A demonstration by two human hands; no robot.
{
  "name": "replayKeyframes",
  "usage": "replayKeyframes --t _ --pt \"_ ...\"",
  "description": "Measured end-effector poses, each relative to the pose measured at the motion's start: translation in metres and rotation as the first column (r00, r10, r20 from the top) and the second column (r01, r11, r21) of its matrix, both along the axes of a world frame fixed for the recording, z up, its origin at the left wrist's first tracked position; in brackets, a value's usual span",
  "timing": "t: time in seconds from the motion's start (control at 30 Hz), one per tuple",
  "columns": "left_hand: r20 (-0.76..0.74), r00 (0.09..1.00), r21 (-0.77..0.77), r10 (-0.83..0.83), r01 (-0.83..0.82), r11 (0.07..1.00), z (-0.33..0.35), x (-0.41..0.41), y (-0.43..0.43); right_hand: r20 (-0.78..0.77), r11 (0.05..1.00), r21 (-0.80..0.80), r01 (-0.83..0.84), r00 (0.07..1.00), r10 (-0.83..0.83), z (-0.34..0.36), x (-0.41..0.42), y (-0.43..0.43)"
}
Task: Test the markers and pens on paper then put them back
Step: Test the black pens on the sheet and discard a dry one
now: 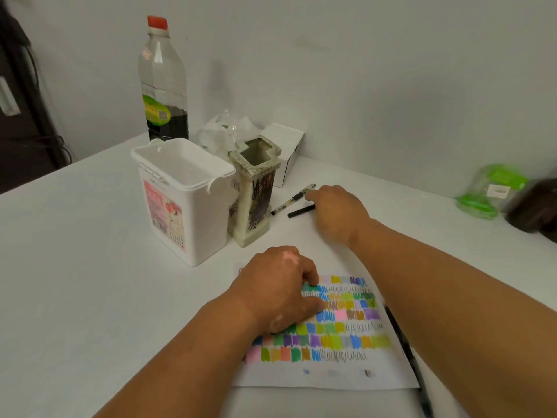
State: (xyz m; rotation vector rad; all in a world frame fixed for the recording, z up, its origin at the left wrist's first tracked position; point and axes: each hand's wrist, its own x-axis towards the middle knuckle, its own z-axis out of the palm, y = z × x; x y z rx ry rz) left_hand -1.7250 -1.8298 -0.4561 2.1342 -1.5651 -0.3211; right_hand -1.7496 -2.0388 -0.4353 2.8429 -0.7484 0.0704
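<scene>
White paper (331,376) with rows of scribbled patches in green, blue, pink, purple, yellow, orange and brown, black zigzags among them. White tub (193,230) with pink label. Cream crackled holder (256,203) with dark print. Clear bottle (164,82): red cap, green label, dark liquid. Black pen (301,211). White table (90,267).

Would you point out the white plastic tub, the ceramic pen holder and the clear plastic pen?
White plastic tub (202,227), head view, wall.
Ceramic pen holder (256,212), head view, front face.
Clear plastic pen (291,202), head view, barrel.
</scene>
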Motion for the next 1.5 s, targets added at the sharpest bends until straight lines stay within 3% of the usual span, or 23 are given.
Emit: replayKeyframes --t 0.13,0.23,0.33,0.43,0.5,0.6,0.7,0.83,0.97,1.17,1.37,1.5 --pt "-0.003 1.0 0.01 0.001 -0.001 1.0 0.002 -0.001 0.0 -0.083 0.989 -0.138 -0.051 0.996 0.04 0.008 -0.008 0.0" --pt "-0.01 1.0 0.027 -0.003 0.003 1.0 0.004 -0.003 0.001 -0.078 0.989 -0.138 -0.057 0.996 0.047 0.016 -0.025 0.003" --pt "-0.006 1.0 0.037 -0.009 0.009 0.999 0.006 -0.004 0.001 0.128 0.999 0.041 -0.017 0.992 0.012 0.027 -0.049 0.011" --pt "-0.004 1.0 0.038 -0.026 0.026 0.999 0.007 -0.006 0.003 0.472 0.951 0.309 -0.02 0.871 -0.136 0.041 -0.084 0.03" --pt "-0.005 0.999 0.036 -0.042 0.043 0.998 0.007 -0.008 0.004 0.593 0.881 0.473 -0.033 0.751 -0.29 0.048 -0.111 0.044" --pt "-0.011 0.998 0.032 -0.062 0.062 0.998 0.006 -0.012 0.004 0.623 0.63 0.747 -0.214 0.556 -0.55 0.051 -0.157 0.066" --pt "-0.007 0.996 0.025 -0.091 0.091 0.996 0.006 -0.017 0.005 0.566 0.428 0.82 -0.38 0.425 -0.707 0.045 -0.196 0.087" --pt "0.005 0.99 0.024 -0.14 0.14 0.99 0.007 -0.025 0.007 0.494 0.335 0.834 -0.439 0.322 -0.808 0.02 -0.219 0.104" --pt "-0.064 0.984 -0.029 -0.169 0.167 0.986 0.012 -0.032 0.009 0.514 0.337 0.821 -0.46 0.34 -0.788 0.007 -0.221 0.111" --pt "-0.093 0.955 -0.175 -0.28 0.262 0.949 0.017 -0.062 0.008 0.541 0.338 0.831 -0.441 0.501 -0.676 0.007 -0.218 0.122" --pt "-0.107 0.94 -0.225 -0.324 0.294 0.929 0.016 -0.07 0.008 0.609 0.455 0.793 -0.405 0.564 -0.558 0.006 -0.216 0.129" --pt "-0.092 0.934 -0.227 -0.346 0.319 0.92 0.018 -0.074 0.007 0.637 0.418 0.77 -0.482 0.554 -0.536 0.007 -0.216 0.13"
